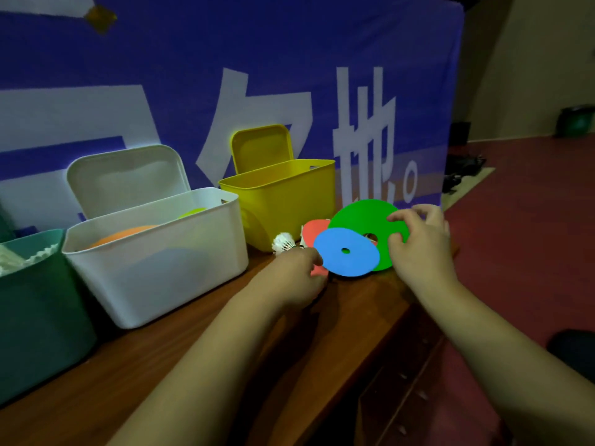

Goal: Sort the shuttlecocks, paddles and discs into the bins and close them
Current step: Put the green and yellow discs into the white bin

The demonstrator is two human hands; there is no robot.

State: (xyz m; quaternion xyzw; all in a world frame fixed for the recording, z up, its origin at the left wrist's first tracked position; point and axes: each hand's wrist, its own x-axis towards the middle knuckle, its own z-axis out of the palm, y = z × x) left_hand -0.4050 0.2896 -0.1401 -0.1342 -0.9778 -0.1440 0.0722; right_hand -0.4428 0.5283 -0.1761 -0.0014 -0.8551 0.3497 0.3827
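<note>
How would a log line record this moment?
left hand at blue disc edge, grip unclear | right hand pinches green disc | white bin, yellow bin open
</note>
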